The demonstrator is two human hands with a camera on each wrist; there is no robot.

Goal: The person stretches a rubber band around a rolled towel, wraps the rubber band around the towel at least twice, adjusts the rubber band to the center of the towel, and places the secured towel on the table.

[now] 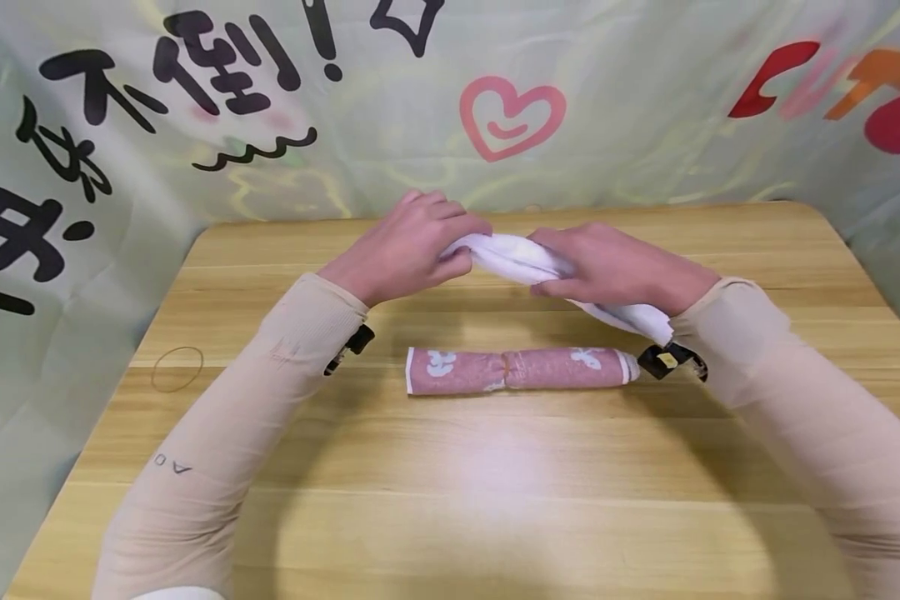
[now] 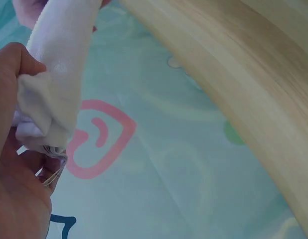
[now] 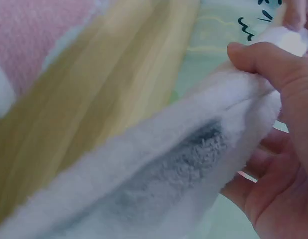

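Clasping white towel (image 1: 506,255) in left grip (image 1: 420,246) and right grip (image 1: 611,262) above worktop (image 1: 495,533), beyond rolled pink towel (image 1: 551,370). Can read "不倒!" (image 1: 247,102) on backdrop (image 1: 397,125).

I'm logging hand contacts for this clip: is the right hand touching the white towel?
Touching. The right wrist view shows it: the right hand grips the white towel, thumb lying across one side, fingers on the other.

The roll (image 1: 543,371) is pink with whitish motifs (image 1: 441,363) and white ends (image 1: 410,372); beyond it, white cloth (image 1: 504,255). Beige sleeves (image 1: 247,400) flank it. Under it, grained yellow-brown table (image 1: 510,533); behind it, pale green curtain (image 1: 645,142) with pink heart (image 1: 507,132), black lettering (image 1: 249,103).
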